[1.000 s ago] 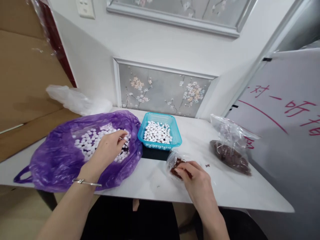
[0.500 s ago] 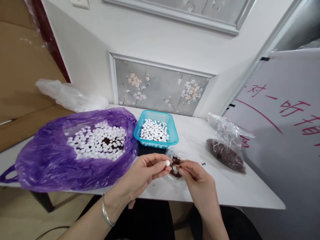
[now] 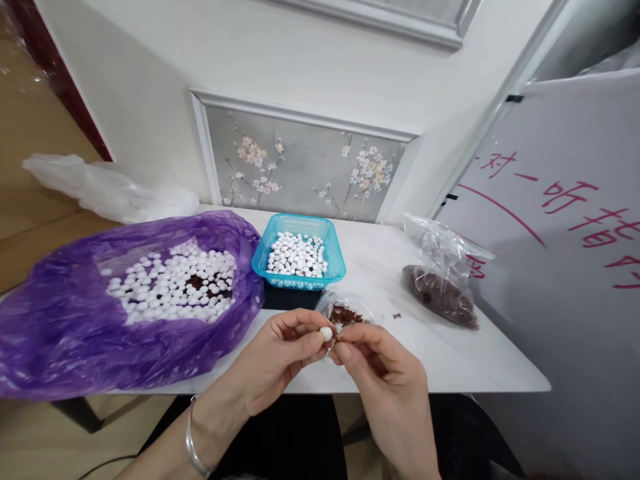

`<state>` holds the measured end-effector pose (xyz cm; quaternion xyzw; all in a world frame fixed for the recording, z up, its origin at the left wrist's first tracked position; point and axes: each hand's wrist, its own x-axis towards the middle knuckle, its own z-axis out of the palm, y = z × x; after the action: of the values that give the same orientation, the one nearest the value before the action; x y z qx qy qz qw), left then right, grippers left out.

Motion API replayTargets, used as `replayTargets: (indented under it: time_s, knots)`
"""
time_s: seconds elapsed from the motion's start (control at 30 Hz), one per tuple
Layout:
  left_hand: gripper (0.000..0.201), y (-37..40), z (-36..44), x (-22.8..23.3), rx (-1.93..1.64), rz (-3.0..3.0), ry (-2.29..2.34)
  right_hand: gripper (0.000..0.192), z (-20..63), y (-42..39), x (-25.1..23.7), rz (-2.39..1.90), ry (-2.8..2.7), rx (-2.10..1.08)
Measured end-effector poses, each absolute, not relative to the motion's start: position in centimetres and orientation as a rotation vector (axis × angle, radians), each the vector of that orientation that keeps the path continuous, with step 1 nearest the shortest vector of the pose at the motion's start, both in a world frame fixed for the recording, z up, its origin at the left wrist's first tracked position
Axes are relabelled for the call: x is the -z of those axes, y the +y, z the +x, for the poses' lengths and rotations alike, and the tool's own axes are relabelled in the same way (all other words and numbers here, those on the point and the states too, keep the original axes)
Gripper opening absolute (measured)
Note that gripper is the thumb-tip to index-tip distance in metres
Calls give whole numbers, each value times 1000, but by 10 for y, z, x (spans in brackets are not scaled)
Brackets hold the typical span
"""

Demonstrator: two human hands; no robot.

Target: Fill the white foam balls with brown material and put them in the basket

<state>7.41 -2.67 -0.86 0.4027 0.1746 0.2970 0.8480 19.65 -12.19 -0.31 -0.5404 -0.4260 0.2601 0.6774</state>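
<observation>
A small white ball [image 3: 326, 334] is pinched between the thumb and fingers of my left hand [image 3: 285, 353], which wears a silver bangle. My right hand [image 3: 385, 373] meets it from the right, thumb and forefinger pressed together at the ball's side. What those fingertips hold is too small to make out. Just behind both hands lies an opened clear bag with reddish-brown bits [image 3: 345, 315], partly hidden by the fingers. Beyond it stands a turquoise basket [image 3: 337, 267] with many white balls inside.
On the left a purple plastic bag [image 3: 65, 320] spreads open, full of white balls. A clear bag of brown bits [image 3: 440, 293] rests at the right, near a whiteboard [image 3: 550, 280]. Loose bits [image 3: 397, 315] lie on the white table [image 3: 480, 360], which stands against the wall.
My right hand has moved left, bringing its fingertips up to the ball in my left hand. The whole view has shifted slightly.
</observation>
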Motion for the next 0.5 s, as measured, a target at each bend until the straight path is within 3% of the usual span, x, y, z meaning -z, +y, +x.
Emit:
replayTargets:
  time_s: [0.5]
  knots:
    - [8, -27, 66, 5, -720, 1079, 356, 8, 187, -123, 6, -1181, -1010, -580]
